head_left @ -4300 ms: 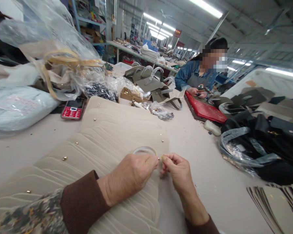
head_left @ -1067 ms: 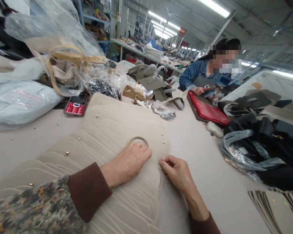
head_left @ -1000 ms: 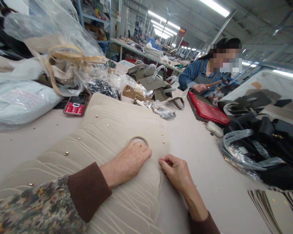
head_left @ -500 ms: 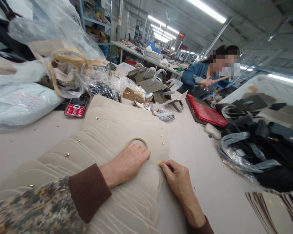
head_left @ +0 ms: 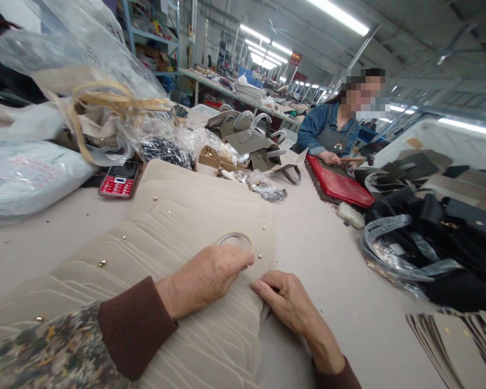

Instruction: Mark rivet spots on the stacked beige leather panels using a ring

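Note:
Fanned across the table lies an overlapping stack of beige panels [head_left: 202,202], several with small gold studs. My left hand [head_left: 204,278] lies over the stack, fingers closed on the near rim of a thin ring that looks like a narrow roll of tape [head_left: 243,236]. At the stack's right edge is my right hand [head_left: 289,300], its fingers curled and thumb tip touching the top panel. Whatever its fingertips may pinch is hidden.
A red and black phone [head_left: 119,180] and plastic bags [head_left: 36,175] are at left. Behind the stack stands a small carton of gold fittings [head_left: 216,158]. Black bags [head_left: 441,248] and strips [head_left: 453,343] lie right. A co-worker [head_left: 328,127] holds a hammer over a red pad [head_left: 340,183].
My right hand has moved slightly left onto the panel edge, and the yellow bit at its fingertips no longer shows. The ring is tilted up more. The co-worker's hammer has come down.

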### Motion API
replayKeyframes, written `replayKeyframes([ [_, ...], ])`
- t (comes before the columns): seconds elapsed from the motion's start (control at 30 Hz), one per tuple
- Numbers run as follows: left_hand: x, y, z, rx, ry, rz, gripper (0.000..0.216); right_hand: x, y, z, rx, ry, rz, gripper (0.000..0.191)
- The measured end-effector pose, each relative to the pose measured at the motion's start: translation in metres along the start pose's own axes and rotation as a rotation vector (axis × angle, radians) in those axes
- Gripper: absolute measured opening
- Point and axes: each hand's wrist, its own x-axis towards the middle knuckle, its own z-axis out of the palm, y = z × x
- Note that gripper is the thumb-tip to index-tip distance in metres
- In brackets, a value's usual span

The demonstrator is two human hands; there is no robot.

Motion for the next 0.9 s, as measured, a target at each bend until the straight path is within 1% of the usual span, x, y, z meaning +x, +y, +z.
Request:
replayKeyframes([
  [0.03,0.0,0.0,0.001,-0.024,0.012,0.004,0.018,0.001,0.001,-0.001,0.033,0.018,0.021,0.039],
  [0.1,-0.001,0.0,0.003,-0.048,0.037,-0.007,0.018,0.003,0.001,-0.001,0.113,0.148,0.06,0.029],
  [0.17,-0.002,0.001,0.005,-0.045,0.066,-0.029,0.018,0.005,-0.001,0.0,0.19,0.3,0.028,0.019],
  [0.2,-0.002,0.001,0.006,-0.038,0.075,-0.038,0.022,0.005,-0.004,0.002,0.214,0.346,-0.02,0.018],
  [0.3,-0.003,0.003,0.008,-0.011,0.071,-0.037,0.039,0.007,-0.016,0.005,0.208,0.386,-0.207,0.017],
  [0.37,-0.003,0.005,0.009,-0.003,0.065,-0.035,0.046,0.008,-0.024,0.007,0.158,0.412,-0.303,0.019],
  [0.47,-0.003,0.006,0.008,-0.016,0.06,-0.04,0.044,0.011,-0.032,0.008,0.065,0.433,-0.37,0.019],
  [0.6,-0.001,0.007,0.006,-0.048,-0.002,-0.076,0.034,0.012,-0.031,0.013,-0.05,0.507,-0.389,0.021],
  [0.7,0.0,0.006,0.005,-0.063,-0.035,-0.12,0.016,0.011,-0.029,0.017,-0.087,0.557,-0.366,0.021],
  [0.77,0.001,0.007,0.005,-0.05,-0.028,-0.122,0.01,0.01,-0.03,0.018,-0.029,0.558,-0.307,0.018],
  [0.83,0.001,0.007,0.004,-0.003,0.005,-0.102,0.012,0.009,-0.034,0.019,0.128,0.524,-0.176,0.014],
  [0.9,0.002,0.009,0.004,0.042,0.061,-0.06,0.015,0.01,-0.039,0.019,0.376,0.459,0.014,0.01],
])
